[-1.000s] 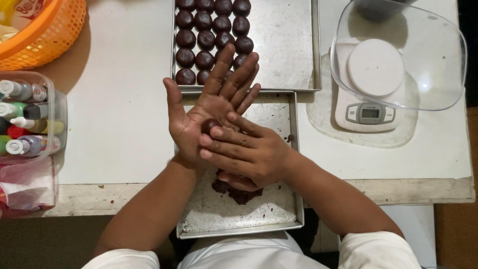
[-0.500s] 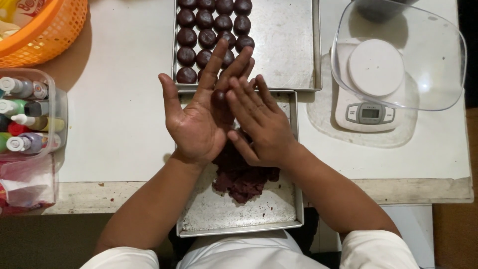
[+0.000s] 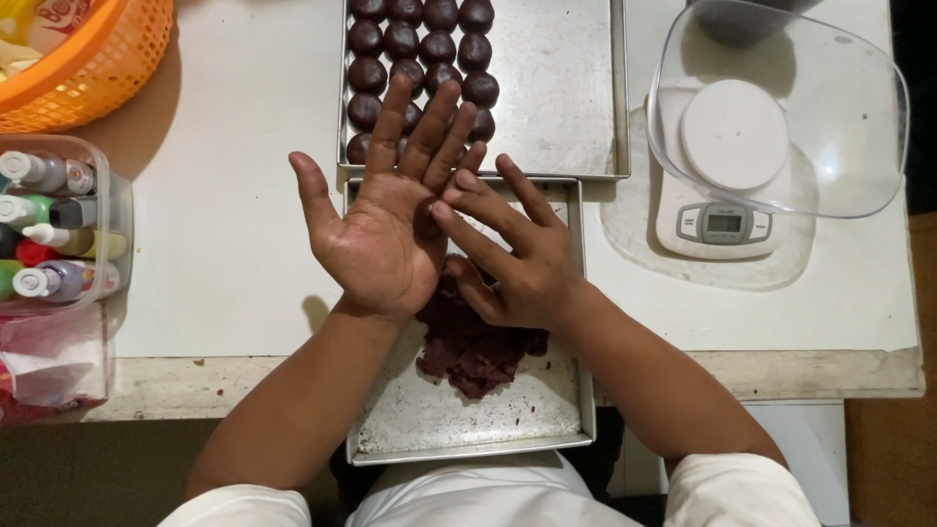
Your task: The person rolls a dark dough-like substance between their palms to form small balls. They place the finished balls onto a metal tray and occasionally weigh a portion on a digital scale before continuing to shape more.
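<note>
My left hand (image 3: 386, 234) is flat open, my right hand (image 3: 512, 259) presses what's probably a soft, sticky dough ball (image 3: 427, 220) on it, above the dough lump (image 3: 473, 337); cup gently.

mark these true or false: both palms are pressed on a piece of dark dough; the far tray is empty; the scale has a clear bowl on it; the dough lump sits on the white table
1. The left hand and right hand meet over a small piece of dark dough. True.
2. The far tray is empty. False: it holds rows of dough balls.
3. A clear bowl sits over the kitchen scale. True.
4. The dough lump lies on the white table. False: it lies in the near tray.
</note>
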